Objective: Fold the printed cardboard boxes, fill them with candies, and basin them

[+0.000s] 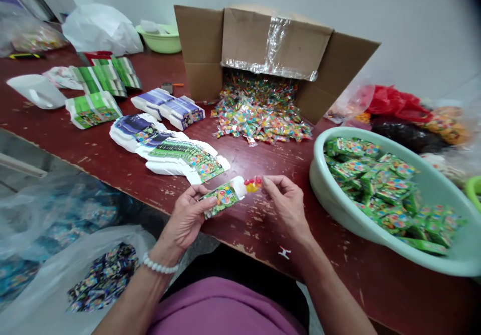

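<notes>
My left hand [190,214], with a beaded bracelet at the wrist, holds a small green printed box [222,199] above the table's front edge. The box's white end flap stands open toward the right. Between the thumb and fingers of my right hand [283,199] is a clear candy packet [252,183] with red and yellow pieces, right at the box's open end. Flat unfolded cartons [180,149] lie fanned out just beyond my left hand. A large heap of candy packets [259,114] spills from a cardboard box [278,39] behind.
A pale green basin [319,174] of filled green boxes stands at the right. Bundled green cartons [93,108], purple cartons [169,105] and a white mug [36,91] are at the left. Plastic bags [128,232] of packets sit below the table at the lower left.
</notes>
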The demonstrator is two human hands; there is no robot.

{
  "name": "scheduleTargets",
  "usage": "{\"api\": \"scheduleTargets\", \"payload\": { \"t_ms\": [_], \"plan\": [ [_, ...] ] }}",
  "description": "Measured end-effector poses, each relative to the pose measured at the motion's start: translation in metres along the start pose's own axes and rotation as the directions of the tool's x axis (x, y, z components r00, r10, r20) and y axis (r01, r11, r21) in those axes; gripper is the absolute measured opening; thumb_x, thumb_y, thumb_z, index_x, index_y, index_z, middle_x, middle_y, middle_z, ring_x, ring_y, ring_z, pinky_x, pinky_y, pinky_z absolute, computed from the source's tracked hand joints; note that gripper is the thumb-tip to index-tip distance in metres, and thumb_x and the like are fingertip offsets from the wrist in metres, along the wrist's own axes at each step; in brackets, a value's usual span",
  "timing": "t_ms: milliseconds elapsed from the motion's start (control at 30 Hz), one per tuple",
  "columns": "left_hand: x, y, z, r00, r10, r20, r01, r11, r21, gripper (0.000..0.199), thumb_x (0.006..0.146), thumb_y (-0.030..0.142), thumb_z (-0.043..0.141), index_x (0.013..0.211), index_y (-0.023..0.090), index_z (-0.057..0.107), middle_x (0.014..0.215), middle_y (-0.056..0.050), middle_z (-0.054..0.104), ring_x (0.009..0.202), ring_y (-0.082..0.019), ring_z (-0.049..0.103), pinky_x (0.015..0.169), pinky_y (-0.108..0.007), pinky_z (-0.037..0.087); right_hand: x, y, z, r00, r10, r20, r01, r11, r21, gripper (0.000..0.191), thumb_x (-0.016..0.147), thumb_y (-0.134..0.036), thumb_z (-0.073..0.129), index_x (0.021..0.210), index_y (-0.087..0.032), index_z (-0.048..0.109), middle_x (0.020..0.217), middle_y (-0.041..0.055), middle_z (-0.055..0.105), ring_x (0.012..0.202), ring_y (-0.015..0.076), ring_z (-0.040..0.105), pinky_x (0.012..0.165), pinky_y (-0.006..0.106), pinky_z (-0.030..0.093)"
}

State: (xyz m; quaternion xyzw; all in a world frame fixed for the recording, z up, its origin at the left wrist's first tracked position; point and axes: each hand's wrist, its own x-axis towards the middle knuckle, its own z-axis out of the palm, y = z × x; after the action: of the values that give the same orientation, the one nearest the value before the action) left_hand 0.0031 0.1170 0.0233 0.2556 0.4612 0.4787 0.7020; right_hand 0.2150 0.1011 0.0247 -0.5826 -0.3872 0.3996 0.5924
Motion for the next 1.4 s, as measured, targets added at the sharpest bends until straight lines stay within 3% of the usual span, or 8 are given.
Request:
{"api": "scheduleTargets", "payload": {
  "t_ms": [200, 400, 567, 700, 833, 1033, 1200, 1400],
  "plan": [
    [-0.02, -0.018, 0.008, 0.979, -0.063, 0.195, 0.051, 0.996, 0.067, 0.058, 0.06, 0.013, 0.09, 0.112, 0.017, 0.065, 0.098, -0.004, 0.073, 0.084, -0.015, 0.069, 0.072, -0.022, 0.057, -0.022, 0.001, 0.0, 0.998, -0.052, 0.037, 0.055, 0.996, -0.069, 0.024, 0.08, -0.041, 0.074, 0.078, -0.017, 0.071, 0.071, 0.0015, 0.069, 0.062, 0.0144, 0.059, 0.058, 0.026, 0.047],
    [-0.031, -0.029, 0.013, 0.855, -0.194, 0.481, 0.119, 0.976, 0.181, 0.044, 0.074, 0.021, 0.082, 0.115, 0.014, 0.068, 0.104, -0.009, 0.073, 0.087, -0.017, 0.07, 0.078, -0.026, 0.056, -0.028, -0.006, 0.002, 0.996, -0.088, 0.027, 0.09, 0.994, -0.059, 0.02, 0.079, -0.038, 0.075, 0.076, -0.018, 0.071, 0.068, 0.0004, 0.069, 0.058, 0.0137, 0.059, 0.054, 0.025, 0.047],
    [-0.031, -0.027, 0.017, 0.825, -0.216, 0.522, 0.08, 0.96, 0.27, 0.039, 0.079, 0.025, 0.077, 0.113, 0.019, 0.059, 0.096, -0.004, 0.069, 0.071, -0.016, 0.07, 0.064, -0.027, 0.057, -0.033, -0.005, 0.001, 0.978, -0.197, 0.062, 0.206, 0.953, -0.221, 0.014, 0.086, -0.034, 0.069, 0.082, -0.02, 0.073, 0.072, 0.0015, 0.07, 0.062, 0.0156, 0.062, 0.06, 0.028, 0.049],
    [-0.028, -0.025, 0.021, 0.867, -0.168, 0.468, 0.073, 0.974, 0.215, 0.044, 0.076, 0.02, 0.077, 0.115, 0.021, 0.056, 0.098, -0.003, 0.068, 0.074, -0.016, 0.068, 0.064, -0.027, 0.058, -0.038, -0.005, -0.006, 0.926, -0.308, 0.218, 0.369, 0.858, -0.357, 0.013, 0.088, -0.031, 0.066, 0.083, -0.022, 0.075, 0.097, 0.0066, 0.069, 0.095, 0.022, 0.065, 0.087, 0.037, 0.05],
    [-0.028, -0.025, 0.025, 0.912, -0.14, 0.386, 0.088, 0.985, 0.149, 0.036, 0.078, 0.031, 0.077, 0.109, 0.019, 0.064, 0.091, -0.003, 0.068, 0.074, -0.016, 0.064, 0.059, -0.025, 0.056, -0.041, -0.007, -0.011, 0.942, -0.098, 0.32, 0.159, 0.972, -0.171, 0.021, 0.094, -0.038, 0.06, 0.093, -0.024, 0.076, 0.12, 0.0076, 0.064, 0.109, 0.0226, 0.063, 0.09, 0.035, 0.051],
    [-0.027, -0.032, 0.032, 0.956, -0.126, 0.264, 0.132, 0.991, -0.005, 0.036, 0.078, 0.047, 0.076, 0.093, 0.015, 0.07, 0.082, -0.004, 0.072, 0.069, -0.017, 0.066, 0.06, -0.025, 0.052, -0.045, -0.001, -0.005, 0.894, 0.19, 0.405, -0.243, 0.966, 0.083, 0.043, 0.082, -0.042, 0.074, 0.119, -0.025, 0.062, 0.098, 0.0044, 0.071, 0.076, 0.0185, 0.066, 0.067, 0.03, 0.055],
    [-0.031, -0.033, 0.036, 0.967, -0.091, 0.238, 0.079, 0.995, 0.058, 0.035, 0.076, 0.044, 0.079, 0.094, 0.016, 0.069, 0.076, 0.0, 0.07, 0.059, -0.013, 0.063, 0.054, -0.021, 0.051, -0.049, 0.004, 0.001, 0.948, -0.133, 0.288, 0.163, 0.983, -0.083, 0.013, 0.088, -0.031, 0.068, 0.097, -0.024, 0.074, 0.093, 0.0035, 0.073, 0.084, 0.0186, 0.066, 0.078, 0.031, 0.053],
    [-0.028, -0.029, 0.034, 0.879, -0.401, 0.258, 0.435, 0.896, -0.086, 0.043, 0.084, 0.056, 0.068, 0.099, 0.016, 0.07, 0.076, -0.006, 0.072, 0.049, -0.016, 0.064, 0.04, -0.026, 0.054, -0.046, 0.0, -0.007, 0.829, -0.298, 0.473, 0.389, 0.915, -0.106, 0.02, 0.096, -0.027, 0.059, 0.103, -0.029, 0.077, 0.106, 0.0042, 0.077, 0.098, 0.0212, 0.071, 0.09, 0.035, 0.053]
  ]
}}
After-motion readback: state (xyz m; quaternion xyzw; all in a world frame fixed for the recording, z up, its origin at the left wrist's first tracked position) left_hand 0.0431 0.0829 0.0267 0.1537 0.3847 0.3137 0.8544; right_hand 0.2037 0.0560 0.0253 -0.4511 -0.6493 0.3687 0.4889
